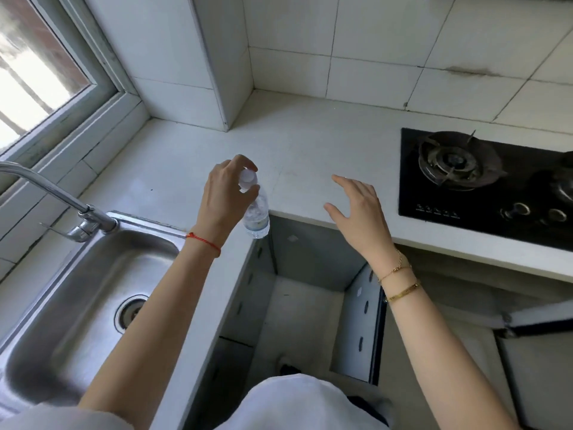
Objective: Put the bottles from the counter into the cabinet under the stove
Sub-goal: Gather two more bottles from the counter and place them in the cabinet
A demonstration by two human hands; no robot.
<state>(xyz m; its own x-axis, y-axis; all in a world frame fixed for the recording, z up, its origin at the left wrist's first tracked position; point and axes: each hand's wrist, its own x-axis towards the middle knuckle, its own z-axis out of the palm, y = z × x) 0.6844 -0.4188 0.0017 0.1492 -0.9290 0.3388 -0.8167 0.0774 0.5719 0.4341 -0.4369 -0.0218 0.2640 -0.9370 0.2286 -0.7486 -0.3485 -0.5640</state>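
White L-shaped counter (310,144) wraps the corner, steel sink (77,293) at left with its faucet (62,200), black gas stove (483,181) at right. Below the counter edge an open cabinet (304,299), interior bare, perforated side walls showing. Left forearm reaches up from lower left, wrist bent, red string bracelet (203,240) on it; left hand (223,197) pinches a clear plastic water bottle (256,212) by its white cap (248,180), fingers curled around the neck from above. Bottle hangs roughly upright, base just past the counter's front edge, over the cabinet opening. Right forearm comes in from lower right, two gold bracelets (400,280) at the wrist; right hand (356,206) hovers over the counter edge, fingers spread and slightly curled, holding nothing, near the bottle but apart from it.
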